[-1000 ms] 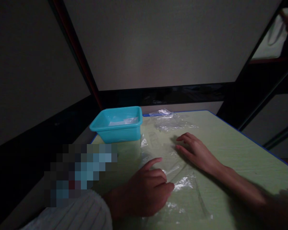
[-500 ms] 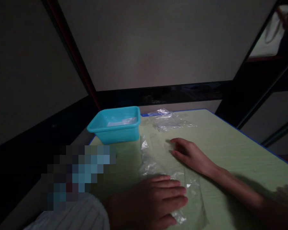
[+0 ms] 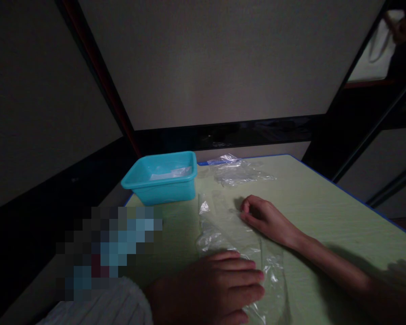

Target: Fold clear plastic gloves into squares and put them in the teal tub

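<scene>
A clear plastic bag [image 3: 216, 230] lies stretched out on the pale green table, its creases catching the light. My left hand [image 3: 213, 286] rests palm down over the near part of this bag, fingers stretched out flat. Further up along its right edge, my right hand [image 3: 265, 219] has thumb and index finger brought together, pinching at the film. The exact bit between the fingertips is hard to see, since the film is transparent.
At the back left stands a turquoise plastic basket [image 3: 165, 194] with white paper-like pieces inside. Another crumpled clear plastic bag [image 3: 235, 170] lies by the far edge of the table [image 3: 325, 198]. A blurred-out patch covers the left side. Cabinet panels [image 3: 223, 67] rise behind.
My right index finger has curled in to meet the thumb, where the two were apart before. My left hand stays flat on the plastic bag with hardly any shift.
</scene>
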`<state>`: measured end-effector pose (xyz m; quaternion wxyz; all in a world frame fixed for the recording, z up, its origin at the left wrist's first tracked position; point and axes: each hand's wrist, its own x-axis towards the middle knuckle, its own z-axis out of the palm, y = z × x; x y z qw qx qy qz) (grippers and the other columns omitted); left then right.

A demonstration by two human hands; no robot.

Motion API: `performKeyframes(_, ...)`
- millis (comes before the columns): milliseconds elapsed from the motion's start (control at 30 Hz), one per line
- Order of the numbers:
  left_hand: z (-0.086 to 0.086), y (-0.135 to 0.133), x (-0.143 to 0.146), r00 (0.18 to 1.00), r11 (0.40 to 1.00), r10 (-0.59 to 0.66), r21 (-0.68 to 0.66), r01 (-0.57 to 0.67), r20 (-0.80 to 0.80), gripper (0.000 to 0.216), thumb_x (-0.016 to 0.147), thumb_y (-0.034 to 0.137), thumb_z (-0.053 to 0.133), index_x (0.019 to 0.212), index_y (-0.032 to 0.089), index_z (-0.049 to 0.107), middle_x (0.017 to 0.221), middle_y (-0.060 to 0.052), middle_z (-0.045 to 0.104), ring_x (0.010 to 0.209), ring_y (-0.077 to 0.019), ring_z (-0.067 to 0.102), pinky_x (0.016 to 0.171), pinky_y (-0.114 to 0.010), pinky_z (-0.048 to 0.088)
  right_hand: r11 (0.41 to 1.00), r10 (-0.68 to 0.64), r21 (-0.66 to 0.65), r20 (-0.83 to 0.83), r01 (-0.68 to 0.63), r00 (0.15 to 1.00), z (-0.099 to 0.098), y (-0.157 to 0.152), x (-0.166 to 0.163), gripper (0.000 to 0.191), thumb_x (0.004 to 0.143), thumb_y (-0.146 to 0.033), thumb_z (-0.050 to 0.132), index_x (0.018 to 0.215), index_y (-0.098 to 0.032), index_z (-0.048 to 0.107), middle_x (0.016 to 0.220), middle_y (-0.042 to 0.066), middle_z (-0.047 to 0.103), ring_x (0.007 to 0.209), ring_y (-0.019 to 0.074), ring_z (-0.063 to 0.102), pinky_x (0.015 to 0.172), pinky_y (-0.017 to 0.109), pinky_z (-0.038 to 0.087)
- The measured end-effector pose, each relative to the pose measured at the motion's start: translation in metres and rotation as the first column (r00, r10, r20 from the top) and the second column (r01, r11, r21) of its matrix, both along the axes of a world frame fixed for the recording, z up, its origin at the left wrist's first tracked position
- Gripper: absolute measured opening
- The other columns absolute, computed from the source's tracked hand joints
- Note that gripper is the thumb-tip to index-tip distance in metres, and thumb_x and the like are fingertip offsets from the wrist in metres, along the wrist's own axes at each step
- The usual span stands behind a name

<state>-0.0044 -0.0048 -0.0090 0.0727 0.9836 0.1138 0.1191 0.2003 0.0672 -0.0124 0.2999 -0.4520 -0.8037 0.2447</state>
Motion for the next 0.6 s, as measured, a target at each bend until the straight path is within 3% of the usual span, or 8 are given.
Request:
performKeyframes(133,0.001,-0.001,0.0,1.0,1.0,-0.021,-0.001,0.021,0.001,0.032,0.092,0.03,0.043,0.118,0.014,0.05,0.13,-0.003,0.053,0.124,-0.0167,0.043,0.107,-0.03,0.026,0.975,0.073,-0.187,-0.26,-0.124,0.963,0.005,-0.004,-0.002,0.018,0.082,-0.033,0.049,0.073,-0.022,0.038,0.061,-0.005,0.047,0.053,0.0111,0.045,0.047,0.023,0.035)
performKeyframes(267,0.002,-0.001,0.001,1.0,1.0,-0.016,-0.011,0.016,-0.001,0.032,0.091,0.029,0.044,0.119,0.015,0.05,0.131,-0.003,0.053,0.125,-0.0161,0.041,0.106,-0.029,0.027,0.921,0.009,-0.335,-0.489,-0.198,0.872,0.007,-0.001,-0.003,0.031,0.072,-0.036,0.062,0.078,-0.023,0.035,0.065,-0.005,0.058,0.051,0.0102,0.053,0.046,0.023,0.04)
performKeyframes(467,0.005,-0.001,0.002,0.999,0.999,-0.025,0.024,0.026,-0.022,0.03,0.091,0.03,0.043,0.116,0.015,0.051,0.13,-0.002,0.053,0.125,-0.0162,0.042,0.106,-0.029,0.028,0.914,-0.273,-0.406,-0.606,0.004,0.747,0.01,0.006,0.0,0.049,0.053,-0.031,0.078,0.083,-0.022,0.041,0.066,-0.005,0.064,0.052,0.0111,0.059,0.051,0.023,0.047)
performKeyframes(600,0.007,-0.001,0.001,0.999,0.999,-0.034,0.028,0.034,-0.01,0.029,0.092,0.028,0.042,0.114,0.014,0.052,0.13,-0.002,0.054,0.123,-0.0158,0.043,0.105,-0.028,0.028,0.928,-0.352,-0.336,-0.645,0.162,0.678,0.009,0.012,0.005,0.051,0.048,-0.029,0.08,0.083,-0.023,0.043,0.074,-0.002,0.066,0.056,0.0117,0.061,0.054,0.025,0.049)
